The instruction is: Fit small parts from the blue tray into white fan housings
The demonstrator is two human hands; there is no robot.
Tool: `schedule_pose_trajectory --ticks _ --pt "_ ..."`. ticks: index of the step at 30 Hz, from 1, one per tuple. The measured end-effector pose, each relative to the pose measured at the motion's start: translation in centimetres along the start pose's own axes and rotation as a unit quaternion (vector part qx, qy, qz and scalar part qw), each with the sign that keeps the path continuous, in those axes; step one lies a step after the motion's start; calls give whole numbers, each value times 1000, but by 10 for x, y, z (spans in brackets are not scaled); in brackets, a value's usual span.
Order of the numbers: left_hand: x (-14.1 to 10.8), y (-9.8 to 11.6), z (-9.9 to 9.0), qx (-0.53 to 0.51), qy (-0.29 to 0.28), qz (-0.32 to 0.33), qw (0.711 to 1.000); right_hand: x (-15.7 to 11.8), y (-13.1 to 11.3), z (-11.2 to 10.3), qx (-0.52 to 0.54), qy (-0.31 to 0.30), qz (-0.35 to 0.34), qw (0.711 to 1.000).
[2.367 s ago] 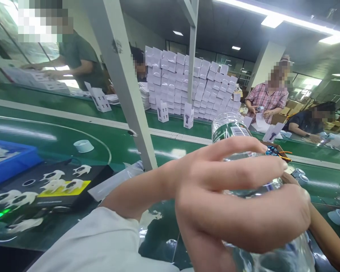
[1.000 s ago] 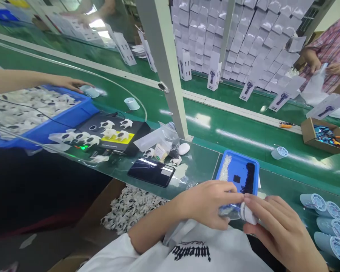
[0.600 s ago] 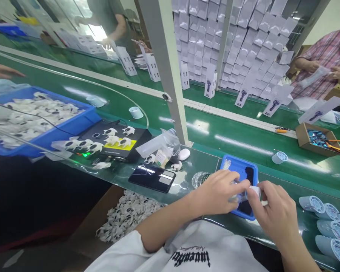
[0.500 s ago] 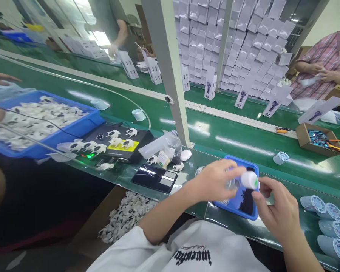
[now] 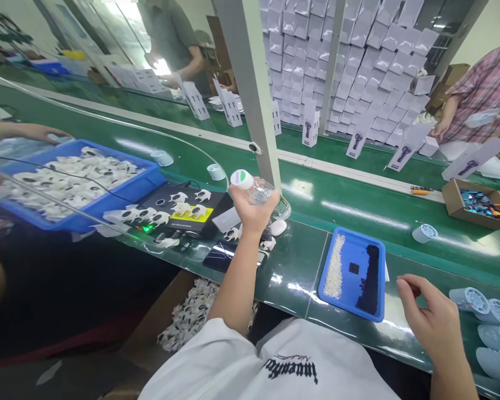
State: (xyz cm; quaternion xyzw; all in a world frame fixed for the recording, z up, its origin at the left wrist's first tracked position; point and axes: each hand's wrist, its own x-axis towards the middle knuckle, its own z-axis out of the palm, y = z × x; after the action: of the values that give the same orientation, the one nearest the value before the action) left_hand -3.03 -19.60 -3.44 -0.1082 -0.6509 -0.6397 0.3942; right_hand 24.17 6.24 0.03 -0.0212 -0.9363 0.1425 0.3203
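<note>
A clear plastic bottle with a white cap, green-marked on top, lies tilted in my left hand. My fingers wrap round it above the bench, in front of the metal post. Lower right, my right hand hovers by the bench edge with fingers loosely curled and thumb near the index finger; nothing shows in it. Between my hands sits a blue tray, nearer the right one. Inside are a strip of small white pieces, a strip of small black pieces and a black square.
Pale blue round housings stand at the right. Left of the tray are a phone, a white oval piece and a black device bearing white parts. A blue bin holds many more. Co-workers stand across the line; another person's hand reaches in from the left.
My left hand has moved left and up with the bottle, away from the tray, uncovering it. My right hand has shifted slightly right and down, apart from the bottle.
</note>
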Motion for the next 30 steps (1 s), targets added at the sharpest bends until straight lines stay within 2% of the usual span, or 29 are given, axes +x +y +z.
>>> schedule_pose_trajectory --ticks 6,11,17,24,28,30 --pt "4 -16 -7 75 -24 -21 997 -5 2 5 14 -13 9 1000" --pt "5 -31 -11 129 5 -20 991 -14 6 9 27 -22 28 999" --pt "6 -41 -13 171 -10 -56 984 -27 9 14 45 -38 111 992" --pt "11 -24 -11 211 -56 -108 970 -28 14 20 66 -43 166 983" --pt "13 -10 -18 265 -63 -126 954 -38 34 34 64 -51 237 968" --pt "6 -4 -22 294 -40 -109 949 -50 48 46 66 -57 270 959"
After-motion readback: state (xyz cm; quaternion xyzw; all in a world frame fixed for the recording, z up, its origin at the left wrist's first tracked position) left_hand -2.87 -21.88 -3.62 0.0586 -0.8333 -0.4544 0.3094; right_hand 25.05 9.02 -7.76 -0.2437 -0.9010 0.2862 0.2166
